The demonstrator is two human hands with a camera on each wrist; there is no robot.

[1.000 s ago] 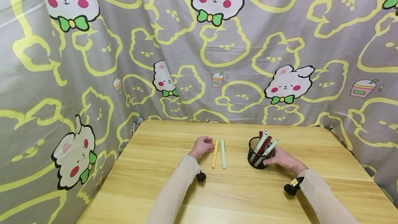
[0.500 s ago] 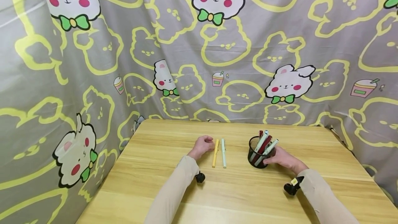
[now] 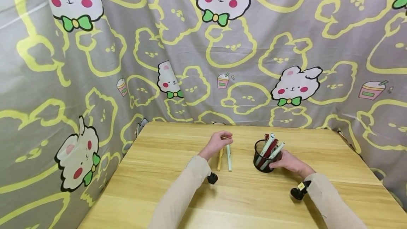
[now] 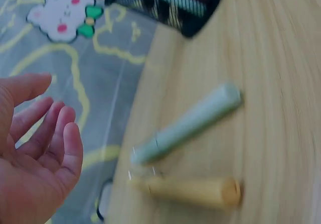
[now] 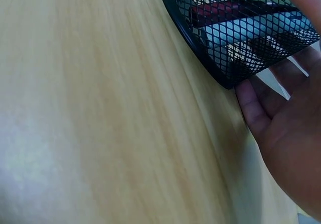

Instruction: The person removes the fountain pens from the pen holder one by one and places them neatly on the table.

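Observation:
My left hand (image 3: 218, 142) hovers over the far ends of two pens, its fingers loosely bent and apart from them. One is a yellow pen (image 3: 219, 162), the other a mint-green pen (image 3: 229, 161); they lie side by side on the table. In the left wrist view the left palm (image 4: 35, 179) holds nothing, and both pens look blurred. With my right hand (image 3: 292, 163) I grip the right side of a black mesh pen holder (image 3: 257, 160). Dark red and pale pens (image 3: 271, 147) stand tilted in it. The right wrist view shows fingers (image 5: 253, 111) against the mesh.
The wooden table (image 3: 248, 204) reaches back to a grey curtain (image 3: 190, 56) printed with cartoon animals, which also hangs along the left and right. A small black wrist camera (image 3: 212, 178) sits under the left sleeve, another (image 3: 298, 193) at the right one.
My left hand has moved right and away from me, from beside the yellow pen to above the far ends of both pens. The right hand and pen holder have stayed put.

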